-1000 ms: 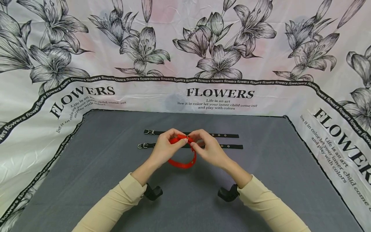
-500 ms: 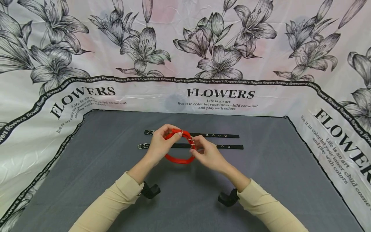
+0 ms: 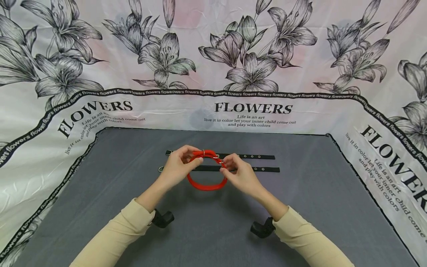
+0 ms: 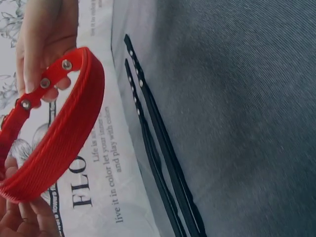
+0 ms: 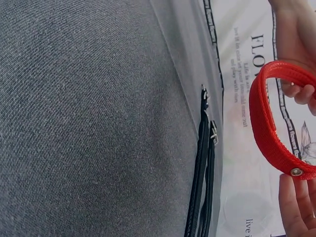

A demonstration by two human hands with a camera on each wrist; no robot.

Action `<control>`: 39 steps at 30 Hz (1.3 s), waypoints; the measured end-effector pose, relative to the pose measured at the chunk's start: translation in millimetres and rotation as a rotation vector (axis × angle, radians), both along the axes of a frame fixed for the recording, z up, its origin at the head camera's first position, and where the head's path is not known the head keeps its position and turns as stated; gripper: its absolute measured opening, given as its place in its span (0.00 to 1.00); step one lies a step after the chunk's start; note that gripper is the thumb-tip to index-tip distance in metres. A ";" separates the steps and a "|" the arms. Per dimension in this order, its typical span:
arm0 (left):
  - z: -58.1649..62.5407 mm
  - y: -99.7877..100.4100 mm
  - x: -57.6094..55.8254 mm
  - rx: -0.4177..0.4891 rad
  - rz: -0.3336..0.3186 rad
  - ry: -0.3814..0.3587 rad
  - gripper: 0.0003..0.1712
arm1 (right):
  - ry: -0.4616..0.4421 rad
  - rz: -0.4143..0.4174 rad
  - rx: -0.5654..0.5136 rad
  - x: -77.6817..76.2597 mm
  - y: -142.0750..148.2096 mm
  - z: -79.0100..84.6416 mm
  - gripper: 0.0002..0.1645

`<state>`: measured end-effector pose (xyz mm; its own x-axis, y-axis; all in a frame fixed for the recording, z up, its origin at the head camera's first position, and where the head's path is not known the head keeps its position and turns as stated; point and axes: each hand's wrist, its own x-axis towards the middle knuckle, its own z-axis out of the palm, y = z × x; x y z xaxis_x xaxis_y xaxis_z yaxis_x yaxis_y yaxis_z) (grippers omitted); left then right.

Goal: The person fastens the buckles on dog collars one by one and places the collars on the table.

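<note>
Between both hands a red collar [image 3: 207,187] is held up, bent into a loop with its metal buckle on the upper right side. My left hand [image 3: 176,165] pinches the loop's upper left between thumb and fingers. My right hand [image 3: 242,175] pinches it at the right, right beside the buckle. Metal eyelets line the red strap [image 4: 45,83] in the left wrist view. Behind the loop, two black collars lie stretched out parallel on the table: a rear black collar [image 3: 258,157] and a front black collar [image 3: 208,168], partly hidden by the hands.
Grey cloth [image 3: 207,237] covers the tabletop. A white flower-printed sheet [image 3: 186,118] rises along the back and both sides. Dark camera mounts [image 3: 262,228] stick out below the cuffs.
The red loop has opened out from a bunched shape to a rounder ring. My left hand has shifted left, away from the right hand, which has moved only slightly.
</note>
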<state>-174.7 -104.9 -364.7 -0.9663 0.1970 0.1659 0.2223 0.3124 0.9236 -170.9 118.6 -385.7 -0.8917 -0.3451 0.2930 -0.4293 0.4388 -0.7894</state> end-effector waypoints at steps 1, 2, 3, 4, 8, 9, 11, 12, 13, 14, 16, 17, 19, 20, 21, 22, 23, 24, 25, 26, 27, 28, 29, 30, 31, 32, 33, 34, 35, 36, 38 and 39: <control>0.0 -1.9 0.1 -0.022 -0.003 -0.008 0.14 | -0.008 -0.004 -0.004 -3.0 0.8 -4.9 0.13; 0.0 -3.8 0.2 -0.043 -0.006 -0.018 0.14 | -0.015 -0.009 -0.004 -5.7 1.5 -9.4 0.13; -0.5 -5.7 0.3 -0.062 -0.009 -0.029 0.15 | -0.013 -0.008 -0.004 -6.6 1.8 -10.8 0.13; -1.3 -7.8 0.2 -0.081 -0.015 -0.037 0.15 | -0.008 -0.007 -0.002 -7.0 1.9 -11.6 0.12; -5.8 -16.7 1.2 -0.137 -0.041 -0.059 0.14 | 0.021 -0.006 0.031 -8.0 0.3 -12.2 0.10; -7.4 -19.0 1.6 -0.146 -0.050 -0.062 0.14 | 0.029 -0.003 0.044 -8.0 -0.5 -12.0 0.10; -10.2 -23.4 3.3 -0.156 -0.071 -0.067 0.16 | 0.039 -0.002 0.072 -7.8 -2.4 -11.5 0.10; -11.9 -25.5 4.0 -0.156 -0.077 -0.073 0.16 | 0.039 0.000 0.086 -7.8 -3.5 -11.4 0.10; -13.4 -27.5 4.6 -0.154 -0.085 -0.079 0.16 | 0.037 0.003 0.097 -7.8 -4.7 -11.4 0.10; -14.9 -29.4 5.1 -0.154 -0.088 -0.085 0.17 | 0.033 0.006 0.101 -7.9 -6.0 -11.3 0.10; -16.3 -33.1 6.6 -0.156 -0.086 -0.095 0.17 | 0.028 0.010 0.111 -8.1 -8.7 -11.2 0.10; -17.0 -34.8 7.1 -0.157 -0.083 -0.099 0.17 | 0.024 0.012 0.114 -8.3 -10.2 -11.4 0.10; -18.0 -38.4 7.6 -0.165 -0.071 -0.110 0.16 | 0.018 0.017 0.120 -8.5 -13.5 -11.3 0.11; -18.6 -40.2 8.0 -0.171 -0.064 -0.114 0.15 | 0.017 0.020 0.122 -8.5 -15.1 -11.4 0.11; -18.6 -41.9 8.5 -0.177 -0.059 -0.119 0.15 | 0.011 0.020 0.127 -8.4 -16.6 -11.6 0.11; -19.3 -43.7 8.3 -0.182 -0.053 -0.124 0.15 | 0.004 0.021 0.131 -8.3 -18.2 -11.7 0.11; -20.0 -45.6 8.8 -0.187 -0.048 -0.128 0.15 | 0.000 0.023 0.134 -8.4 -19.8 -12.0 0.11; -20.7 -47.4 9.2 -0.191 -0.044 -0.130 0.15 | -0.005 0.024 0.137 -8.5 -21.5 -12.8 0.10; -21.4 -49.3 9.3 -0.191 -0.041 -0.134 0.15 | -0.009 0.026 0.139 -8.9 -23.1 -13.4 0.10; -22.5 -51.2 9.3 -0.194 -0.040 -0.137 0.15 | -0.014 0.027 0.142 -9.3 -24.9 -14.0 0.10; -23.3 -53.0 9.3 -0.197 -0.035 -0.147 0.16 | -0.020 0.026 0.147 -9.8 -26.9 -14.9 0.09; -24.5 -54.9 9.4 -0.198 -0.033 -0.155 0.16 | -0.022 0.029 0.146 -9.9 -28.9 -15.6 0.09; -25.4 -56.7 9.6 -0.197 -0.032 -0.163 0.16 | -0.021 0.029 0.147 -10.1 -30.9 -16.3 0.09; -26.1 -58.6 9.6 -0.200 -0.029 -0.173 0.16 | -0.028 0.028 0.147 -10.0 -33.2 -17.1 0.08; -26.9 -60.6 9.6 -0.204 -0.025 -0.182 0.16 | -0.032 0.029 0.149 -10.2 -35.5 -18.0 0.08; -27.6 -62.5 9.8 -0.211 -0.022 -0.191 0.16 | -0.035 0.029 0.148 -10.1 -37.7 -19.0 0.08; -28.0 -64.4 10.1 -0.217 -0.019 -0.199 0.16 | -0.041 0.029 0.146 -10.0 -40.1 -20.1 0.08; -28.4 -66.3 10.5 -0.223 -0.021 -0.202 0.16 | -0.047 0.032 0.143 -9.8 -42.3 -21.0 0.07; -28.9 -68.3 10.8 -0.232 -0.020 -0.204 0.16 | -0.051 0.034 0.141 -9.9 -44.6 -22.5 0.07; -29.5 -70.3 11.1 -0.243 -0.015 -0.208 0.15 | -0.057 0.036 0.140 -10.0 -47.0 -24.1 0.06; -30.8 -73.9 11.5 -0.265 -0.002 -0.214 0.15 | -0.066 0.038 0.140 -9.8 -51.9 -26.5 0.06; -31.6 -75.9 11.6 -0.279 0.006 -0.213 0.15 | -0.068 0.036 0.144 -9.8 -54.5 -27.8 0.06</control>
